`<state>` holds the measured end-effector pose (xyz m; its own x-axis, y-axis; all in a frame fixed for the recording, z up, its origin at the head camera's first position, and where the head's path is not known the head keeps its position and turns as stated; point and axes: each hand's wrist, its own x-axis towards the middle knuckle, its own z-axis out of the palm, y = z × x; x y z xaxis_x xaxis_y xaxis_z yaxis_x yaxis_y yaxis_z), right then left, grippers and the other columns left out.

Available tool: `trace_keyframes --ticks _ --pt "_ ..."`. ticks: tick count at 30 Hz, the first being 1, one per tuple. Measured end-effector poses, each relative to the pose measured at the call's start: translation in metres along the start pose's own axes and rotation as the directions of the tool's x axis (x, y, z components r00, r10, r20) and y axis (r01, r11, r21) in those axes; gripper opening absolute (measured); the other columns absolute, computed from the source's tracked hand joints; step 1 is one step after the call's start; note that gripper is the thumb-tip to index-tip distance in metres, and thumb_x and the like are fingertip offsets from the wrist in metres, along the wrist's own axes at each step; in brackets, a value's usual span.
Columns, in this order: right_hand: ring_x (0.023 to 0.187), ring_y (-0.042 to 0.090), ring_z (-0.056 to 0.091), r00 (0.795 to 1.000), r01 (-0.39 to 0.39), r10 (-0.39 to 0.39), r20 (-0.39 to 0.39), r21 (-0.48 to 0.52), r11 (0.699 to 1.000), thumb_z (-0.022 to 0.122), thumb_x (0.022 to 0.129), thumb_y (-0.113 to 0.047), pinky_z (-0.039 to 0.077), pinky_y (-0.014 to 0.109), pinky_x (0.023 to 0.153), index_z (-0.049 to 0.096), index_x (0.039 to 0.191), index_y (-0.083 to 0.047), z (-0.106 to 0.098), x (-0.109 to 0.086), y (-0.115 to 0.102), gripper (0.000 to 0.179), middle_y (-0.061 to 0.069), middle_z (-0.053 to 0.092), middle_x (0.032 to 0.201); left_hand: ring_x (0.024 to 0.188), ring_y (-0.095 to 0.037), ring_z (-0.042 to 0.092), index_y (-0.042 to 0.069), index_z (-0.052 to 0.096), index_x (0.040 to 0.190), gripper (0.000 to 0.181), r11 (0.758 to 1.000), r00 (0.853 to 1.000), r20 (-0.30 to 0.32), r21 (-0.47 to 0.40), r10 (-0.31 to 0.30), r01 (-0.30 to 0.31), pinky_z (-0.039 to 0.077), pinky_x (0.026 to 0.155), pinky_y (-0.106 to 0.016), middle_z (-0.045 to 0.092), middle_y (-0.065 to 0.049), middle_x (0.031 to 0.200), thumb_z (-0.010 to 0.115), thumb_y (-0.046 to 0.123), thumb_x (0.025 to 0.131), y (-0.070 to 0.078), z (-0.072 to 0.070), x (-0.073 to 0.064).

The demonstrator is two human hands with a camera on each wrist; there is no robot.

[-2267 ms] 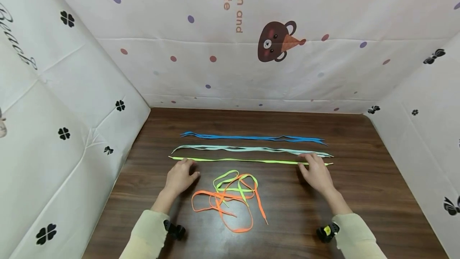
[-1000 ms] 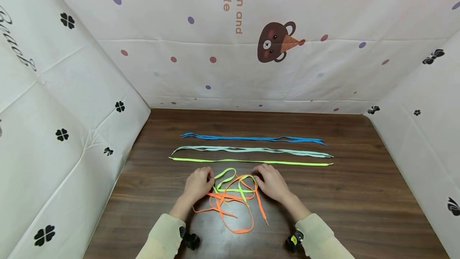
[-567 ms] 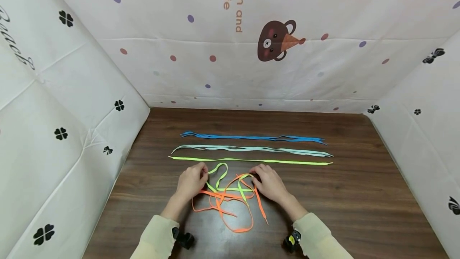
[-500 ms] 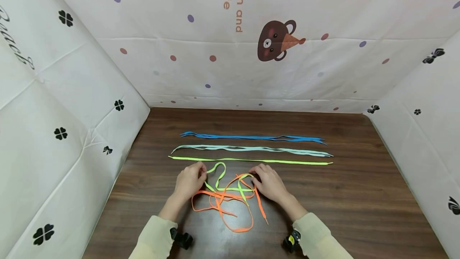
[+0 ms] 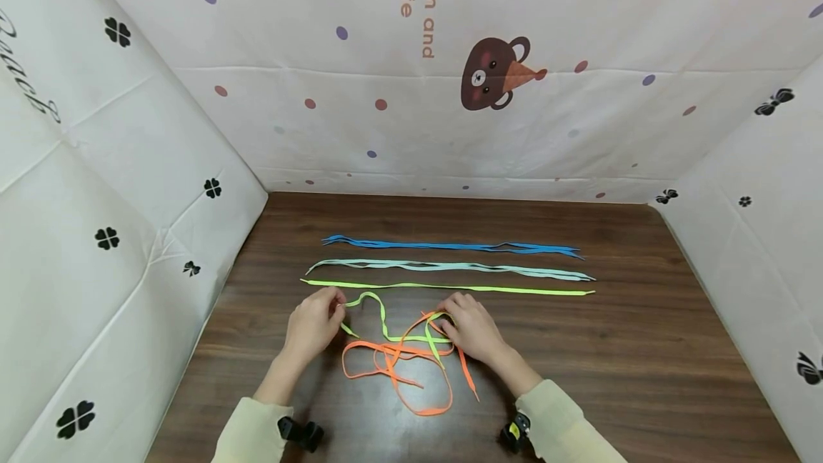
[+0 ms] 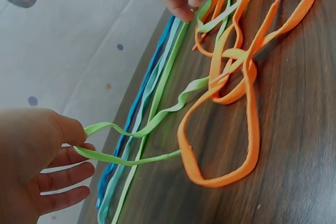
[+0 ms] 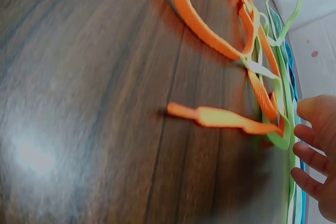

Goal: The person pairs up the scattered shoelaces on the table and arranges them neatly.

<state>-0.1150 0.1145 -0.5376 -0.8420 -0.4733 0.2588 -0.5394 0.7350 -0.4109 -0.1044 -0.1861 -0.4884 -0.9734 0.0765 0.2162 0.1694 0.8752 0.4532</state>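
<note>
We saw the left hand (image 5: 313, 324) to the left of the tangle, thumb and forefinger pinched on the loose lime-green shoelace (image 6: 198, 84). From that pinch, one strand waved across into the tangle, and a shorter tail slanted down to the near-left edge, beside the orange shoelace (image 5: 431, 411). The orange looped around and across the green on the dark wood table (image 5: 656, 349), one tip pointing toward us.

The right hand (image 5: 477, 331) was over the tangle's right edge, its thumb and fingers parted with nothing between them; we could not tell whether a fingertip touched the laces below.

Beyond the hands we counted three straight lines running side to side: a lime-green lace (image 5: 514, 290) nearest, mint laces (image 5: 553, 274) behind it, and blue laces (image 5: 418, 244) farthest away. A white printed cloth (image 5: 411, 127) rose behind the table.
</note>
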Motion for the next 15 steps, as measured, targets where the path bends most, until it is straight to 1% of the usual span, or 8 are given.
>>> trace_keyframes --ticks 5,9,12,15 --pt "0.084 0.016 0.051 0.998 0.069 -0.069 -0.006 -0.027 0.997 0.067 0.084 -0.017 0.045 0.034 0.071 0.067 0.098 -0.014 0.005 0.005 -0.011 0.015 0.000 0.058 0.094 0.063 -0.012 0.055 0.016 0.061 0.081 0.010 1.000 1.000 -0.024 0.007 -0.017 0.017 0.042 0.050 -0.030 0.060 0.002 0.075 0.064 0.008 0.077 -0.008 -0.009 -0.003" --pt "0.083 0.014 0.051 0.992 0.125 -0.125 -0.002 -0.064 0.990 0.066 0.083 -0.017 0.043 0.033 0.071 0.067 0.095 -0.016 0.012 0.010 -0.022 0.012 -0.003 0.056 0.090 0.063 -0.013 0.056 0.017 0.061 0.082 0.009 0.999 0.999 -0.030 0.021 -0.035 0.036 0.043 0.051 -0.033 0.060 0.002 0.076 0.063 0.009 0.077 -0.016 -0.012 -0.005" --pt "0.085 0.014 0.051 0.988 0.156 -0.154 0.027 -0.095 0.983 0.065 0.085 -0.020 0.043 0.033 0.072 0.066 0.094 -0.018 0.017 0.014 -0.031 0.009 -0.005 0.056 0.090 0.064 -0.013 0.057 0.016 0.062 0.081 0.009 0.999 0.999 -0.035 0.026 -0.042 0.043 0.044 0.051 -0.034 0.061 0.002 0.076 0.064 0.008 0.077 -0.021 -0.013 -0.006" --pt "0.087 0.013 0.051 0.980 0.193 -0.187 0.062 -0.104 0.976 0.061 0.088 -0.023 0.042 0.032 0.072 0.066 0.095 -0.020 0.023 0.018 -0.040 0.009 -0.005 0.057 0.092 0.065 -0.014 0.058 0.016 0.062 0.081 0.009 0.998 0.998 -0.038 0.030 -0.045 0.046 0.044 0.052 -0.035 0.061 0.002 0.076 0.064 0.008 0.077 -0.024 -0.012 -0.008"
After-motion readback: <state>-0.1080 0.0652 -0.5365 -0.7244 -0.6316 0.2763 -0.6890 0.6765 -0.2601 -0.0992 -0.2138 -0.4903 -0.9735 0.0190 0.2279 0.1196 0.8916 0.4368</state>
